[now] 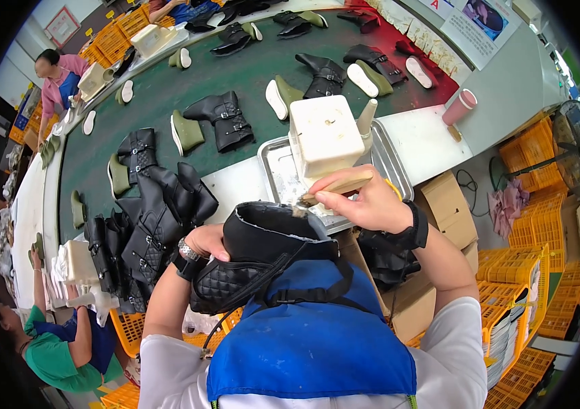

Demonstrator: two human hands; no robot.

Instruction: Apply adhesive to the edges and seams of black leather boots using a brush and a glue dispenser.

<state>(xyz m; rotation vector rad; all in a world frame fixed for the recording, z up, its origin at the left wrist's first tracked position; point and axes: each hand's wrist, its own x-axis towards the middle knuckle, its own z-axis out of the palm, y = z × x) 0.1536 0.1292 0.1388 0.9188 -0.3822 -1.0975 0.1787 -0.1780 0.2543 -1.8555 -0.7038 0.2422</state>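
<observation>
My left hand grips a black quilted boot upper by its left side, close against my blue apron. The upper's wide opening faces up, with a whitish edge round the rim. In my right hand is a wooden-handled brush, its bristles just over the far rim of the opening; whether they touch it I cannot tell. Beyond the brush stands a white square container in a metal tray. Beside it is a white bottle with a pointed spout.
A green conveyor belt carries black boot uppers and olive pieces with white soles. Several black uppers are heaped at my left. Cardboard boxes, orange crates and a fan are right; a pink cup stands farther off. Co-workers are left.
</observation>
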